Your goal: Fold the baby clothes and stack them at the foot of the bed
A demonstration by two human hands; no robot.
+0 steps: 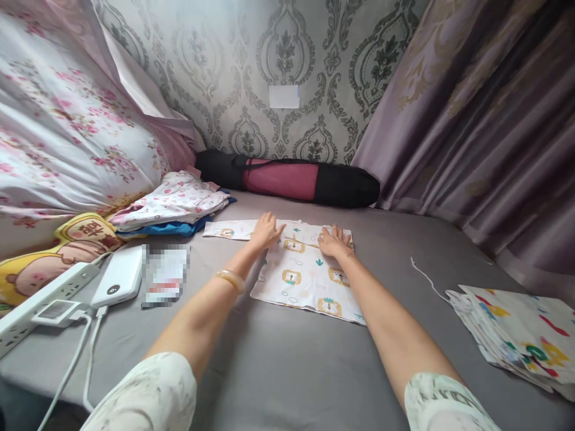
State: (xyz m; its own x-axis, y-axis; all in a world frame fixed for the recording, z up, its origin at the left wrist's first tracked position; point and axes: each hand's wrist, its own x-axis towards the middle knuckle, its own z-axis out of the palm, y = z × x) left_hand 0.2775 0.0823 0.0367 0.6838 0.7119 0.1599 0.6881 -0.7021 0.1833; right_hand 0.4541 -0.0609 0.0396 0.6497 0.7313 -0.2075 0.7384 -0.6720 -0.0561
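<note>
A small white long-sleeved top (309,287) printed with yellow lions and green leaves lies flat on the grey sheet. One sleeve stretches out to the left; on the right no sleeve sticks out, and a folded edge crosses the upper chest. My left hand (266,230) rests palm down at the left shoulder of the top, fingers extended and thumb apart. On the upper right part lies my right hand (335,240), its fingers apart and slightly bent against the cloth. A pale bangle (230,280) circles my left wrist.
Folded clothes (173,200) are piled at the left, near a yellow cartoon cushion (40,263), a white power bank (119,275) and a power strip (49,302) with cables. A black and red long bag (287,178) lies along the wall. Folded printed cloth (521,335) sits at right.
</note>
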